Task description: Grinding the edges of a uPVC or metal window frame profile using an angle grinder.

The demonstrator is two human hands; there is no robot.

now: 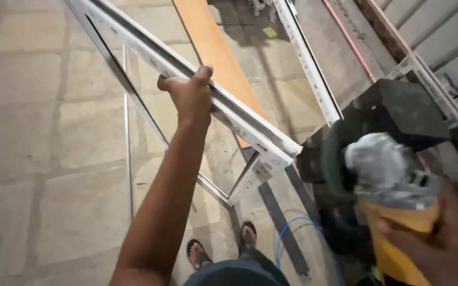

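My left hand [189, 95] grips a long white window-frame profile [149, 53], holding it up at a slant from the upper left down to its cut end near the centre. A second white frame piece [253, 177] joins under that end. My right hand [446, 241] at the lower right holds a yellow angle grinder [393, 212] with a grey metal head and a dark disc guard [335, 159]. The grinder's disc sits just right of the profile's cut end, apart from it.
A stone-tiled floor [43, 159] lies below. An orange board [216, 53] and another white profile [308, 63] lie further off. A blue cable [287, 228] curls by my sandalled feet [223, 246]. A metal railing [430, 79] runs at the right.
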